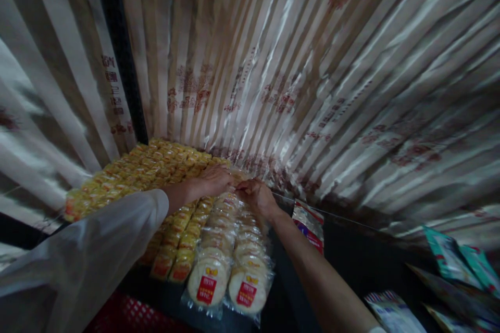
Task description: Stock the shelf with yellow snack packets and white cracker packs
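Two rows of round white rice crackers in clear packets with red labels stand on edge on a dark shelf; the front packets are one at left point(207, 283) and one at right point(247, 289). My left hand point(216, 180) reaches over the back of these rows, fingers stretched out to the right and touching the wrappers. Close beside it, my right hand point(257, 195) has its fingers bent and pinched at a clear packet near the back end. Blur and dim light hide the fingertips in part. To the left are several tight rows of small yellow packets point(144, 171).
Pleated, printed sheeting point(242, 62) hangs behind the shelf, with a dark upright post point(124, 52) at left. A red and purple bag point(309, 226) lies right of my right hand. Green bags point(453, 257) lie far right. A red mesh basket point(133, 315) is below.
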`<state>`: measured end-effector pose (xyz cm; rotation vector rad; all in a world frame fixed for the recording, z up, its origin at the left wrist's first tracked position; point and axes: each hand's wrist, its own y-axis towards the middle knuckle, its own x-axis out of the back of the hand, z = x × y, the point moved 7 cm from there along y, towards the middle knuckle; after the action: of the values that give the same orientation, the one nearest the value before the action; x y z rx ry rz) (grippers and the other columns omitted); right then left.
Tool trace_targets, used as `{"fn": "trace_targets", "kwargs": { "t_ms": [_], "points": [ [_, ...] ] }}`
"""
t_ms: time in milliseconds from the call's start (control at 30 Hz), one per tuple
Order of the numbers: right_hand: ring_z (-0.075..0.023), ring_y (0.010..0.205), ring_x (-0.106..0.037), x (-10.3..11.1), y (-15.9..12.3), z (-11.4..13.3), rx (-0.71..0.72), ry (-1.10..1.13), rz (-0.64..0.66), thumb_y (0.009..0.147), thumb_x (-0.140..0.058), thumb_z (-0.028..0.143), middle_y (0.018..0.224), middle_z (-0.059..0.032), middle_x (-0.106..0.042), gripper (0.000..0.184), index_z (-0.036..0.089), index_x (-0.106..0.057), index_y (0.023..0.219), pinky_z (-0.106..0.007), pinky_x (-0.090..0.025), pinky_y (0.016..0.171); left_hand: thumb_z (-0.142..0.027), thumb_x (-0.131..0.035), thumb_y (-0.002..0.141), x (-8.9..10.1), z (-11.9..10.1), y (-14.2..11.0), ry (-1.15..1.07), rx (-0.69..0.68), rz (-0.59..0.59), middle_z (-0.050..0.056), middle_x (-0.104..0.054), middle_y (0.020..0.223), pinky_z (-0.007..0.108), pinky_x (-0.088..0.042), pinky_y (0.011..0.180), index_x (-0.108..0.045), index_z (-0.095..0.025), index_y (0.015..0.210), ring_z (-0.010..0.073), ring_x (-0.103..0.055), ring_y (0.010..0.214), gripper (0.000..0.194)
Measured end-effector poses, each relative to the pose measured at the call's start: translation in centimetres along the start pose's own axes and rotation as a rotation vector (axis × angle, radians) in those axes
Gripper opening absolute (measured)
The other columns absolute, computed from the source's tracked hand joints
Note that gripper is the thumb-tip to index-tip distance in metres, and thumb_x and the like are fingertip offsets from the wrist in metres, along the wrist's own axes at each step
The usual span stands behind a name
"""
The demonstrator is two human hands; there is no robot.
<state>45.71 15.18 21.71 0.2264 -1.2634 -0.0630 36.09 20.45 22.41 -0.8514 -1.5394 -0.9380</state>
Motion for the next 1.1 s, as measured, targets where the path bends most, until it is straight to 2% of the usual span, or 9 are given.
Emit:
{"fn": "trace_targets", "kwargs": {
  "t_ms": [133,267,400,533,633,733,900,1100],
  "points": [
    [-0.017,0.076,-0.061,0.1,0.1,0.1,-0.065,-0.078,-0.034,0.077,-0.06,0.018,0.079,-0.0016,-0.072,0.014,0.026,-0.072,0.079,-0.027,-0.043,0.074,-0.019,-0.047,0.085,1.1,-0.7,-0.6,-0.003,-0.05,-0.098,0.005,-0.064,0.09,0.029,-0.041,0.083,-0.066,-0.018,0.083,0.0191,-0.054,0.09,0.019],
    [-0.0186,0.082,-0.061,0.6,-0.4,0.5,-0.06,-0.088,-0.072,0.08,-0.06,0.021,0.085,-0.003,-0.071,0.012,0.024,-0.07,0.085,-0.029,-0.043,0.079,-0.024,-0.056,0.081,1.3,-1.8,-1.8,-0.016,-0.126,-0.024,0.005,-0.062,0.081,0.03,-0.041,0.084,-0.064,-0.017,0.069,0.0202,-0.054,0.087,0.016],
    [-0.019,0.086,-0.059,1.1,-1.5,1.2,0.049,-0.06,-0.104,0.084,-0.057,0.023,0.088,-0.0044,-0.071,0.013,0.023,-0.07,0.087,-0.031,-0.043,0.081,-0.015,-0.057,0.078,1.2,-2.2,-2.1,-0.03,-0.089,0.033,0.006,-0.062,0.079,0.031,-0.042,0.083,-0.063,-0.015,0.065,0.021,-0.055,0.085,0.013],
    [-0.0164,0.081,-0.06,0.2,-2.3,1.7,0.128,-0.054,0.0,0.084,-0.058,0.023,0.082,-0.003,-0.07,0.014,0.025,-0.072,0.081,-0.031,-0.041,0.084,-0.01,-0.053,0.079,1.1,-2.1,-1.8,-0.031,-0.042,0.026,0.008,-0.064,0.081,0.032,-0.041,0.086,-0.065,-0.013,0.07,0.0217,-0.056,0.086,0.015],
    [-0.0162,0.08,-0.06,-0.2,-2.4,1.8,0.09,-0.089,0.041,0.082,-0.059,0.018,0.08,-0.0031,-0.07,0.014,0.023,-0.071,0.079,-0.03,-0.041,0.083,-0.016,-0.053,0.081,1.0,-2.1,-1.9,-0.027,-0.055,0.052,0.007,-0.066,0.082,0.032,-0.041,0.087,-0.067,-0.015,0.073,0.0216,-0.057,0.088,0.016],
    [-0.0182,0.081,-0.059,0.2,-2.3,2.1,0.03,-0.142,0.02,0.081,-0.058,0.018,0.081,-0.0048,-0.07,0.012,0.021,-0.07,0.08,-0.029,-0.041,0.081,-0.022,-0.053,0.083,1.1,-2.1,-2.3,-0.003,-0.084,0.065,0.007,-0.066,0.082,0.032,-0.042,0.085,-0.067,-0.017,0.075,0.0216,-0.058,0.088,0.017],
    [-0.0179,0.08,-0.058,0.8,-2.6,2.4,-0.055,-0.171,-0.04,0.082,-0.056,0.019,0.08,-0.0048,-0.069,0.013,0.021,-0.068,0.079,-0.028,-0.041,0.08,-0.02,-0.052,0.082,0.9,-1.9,-2.2,0.033,-0.005,0.051,0.006,-0.068,0.084,0.03,-0.044,0.08,-0.068,-0.018,0.079,0.0209,-0.06,0.087,0.016],
    [-0.0179,0.082,-0.058,0.4,-3.8,2.6,0.026,-0.059,-0.11,0.081,-0.06,0.022,0.084,-0.0027,-0.07,0.009,0.023,-0.069,0.082,-0.029,-0.042,0.081,-0.017,-0.051,0.081,0.1,-1.9,-1.7,0.065,0.068,0.06,0.009,-0.07,0.085,0.031,-0.046,0.078,-0.069,-0.017,0.08,0.0235,-0.062,0.087,0.018]
  ]
}}
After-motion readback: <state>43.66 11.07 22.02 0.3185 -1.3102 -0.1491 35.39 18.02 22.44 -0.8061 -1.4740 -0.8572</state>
